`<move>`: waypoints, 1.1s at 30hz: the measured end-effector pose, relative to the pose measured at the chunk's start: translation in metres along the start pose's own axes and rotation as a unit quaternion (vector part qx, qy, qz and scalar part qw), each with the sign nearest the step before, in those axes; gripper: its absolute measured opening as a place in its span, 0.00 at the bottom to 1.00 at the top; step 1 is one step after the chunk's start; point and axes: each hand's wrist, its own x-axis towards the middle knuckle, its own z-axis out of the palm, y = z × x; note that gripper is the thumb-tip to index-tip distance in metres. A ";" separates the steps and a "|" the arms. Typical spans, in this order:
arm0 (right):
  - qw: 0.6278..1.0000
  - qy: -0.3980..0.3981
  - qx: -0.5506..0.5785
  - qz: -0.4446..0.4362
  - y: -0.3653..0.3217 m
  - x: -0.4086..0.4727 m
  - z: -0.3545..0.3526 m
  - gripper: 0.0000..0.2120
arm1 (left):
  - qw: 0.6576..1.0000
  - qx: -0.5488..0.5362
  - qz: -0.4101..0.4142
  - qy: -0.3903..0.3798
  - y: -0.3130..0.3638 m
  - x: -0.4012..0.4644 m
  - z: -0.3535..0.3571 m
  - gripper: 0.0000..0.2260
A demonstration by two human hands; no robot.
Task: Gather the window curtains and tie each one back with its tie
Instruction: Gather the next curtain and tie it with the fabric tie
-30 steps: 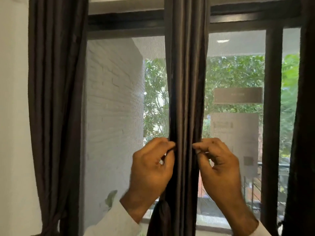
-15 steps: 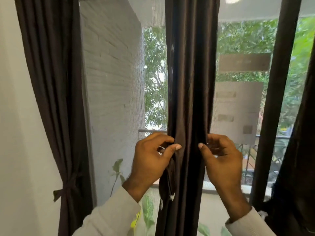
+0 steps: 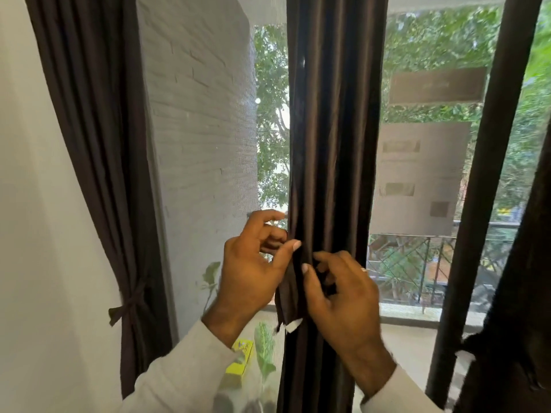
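Beyond the window glass (image 3: 417,174) stand a white brick wall (image 3: 202,129), foliage and a balcony railing (image 3: 417,263). Left curtain (image 3: 98,144) hangs tied back by its knotted tie (image 3: 128,302); middle curtain (image 3: 334,129) hangs gathered before me, my left hand (image 3: 253,272) pinching its left edge between thumb and curled fingers. My right hand (image 3: 343,296) curls onto its front folds, apparently gripping a dark strip (image 3: 287,296) with a white tag, likely its tie.

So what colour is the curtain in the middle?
Dark brown and slightly shiny, the middle curtain shows best in the head view.
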 end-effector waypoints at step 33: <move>0.994 0.086 -0.020 0.057 0.010 0.051 -0.003 0.06 | 0.996 0.074 -0.034 -0.041 -0.004 0.017 -0.009 0.07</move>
